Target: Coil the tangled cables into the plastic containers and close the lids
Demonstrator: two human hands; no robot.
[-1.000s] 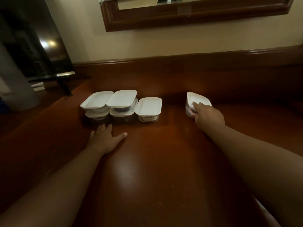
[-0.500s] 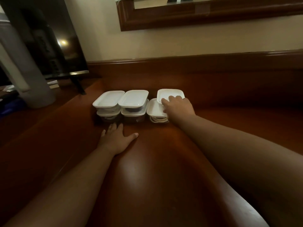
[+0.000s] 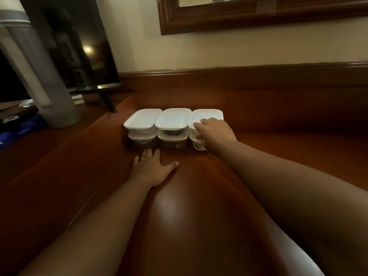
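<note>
R hand (image 3: 216,131) sits on the top right box (image 3: 207,117), fingers laid over the near edge of its white lid, thumb down the front side. Looks like a hold on the box, fingers bent round its near rim. That box is stacked on a bottom right box (image 3: 196,145), w/ a white cable (image 3: 198,146) coiled inside, seen thru the clear wall.

L hand (image 3: 152,169) lies flat on the desk (image 3: 199,216), palm down, fingers straight & spread, thumb out to the right; holds nothing. Fingertips are just short of the stacks, not touching.

Boxes: 3 stacks of 2, side by side, touching, in a row near the desk's back. Top left box (image 3: 142,121) over bottom left box (image 3: 140,139); top mid box (image 3: 173,119) over bottom mid box (image 3: 173,140). All lids on, white. Top mid shows smth dark inside; the lower ones have contents too dim to tell.

Desk is glossy red-brown wood w/ a raised back ledge (image 3: 239,76). Cream wall above, w/ a wood frame (image 3: 258,18) at top. Far left: dark TV (image 3: 79,46) on a stand, a pale grey cylinder (image 3: 39,76) upright in front of it, a blue item (image 3: 20,132) at the edge, blurred.
</note>
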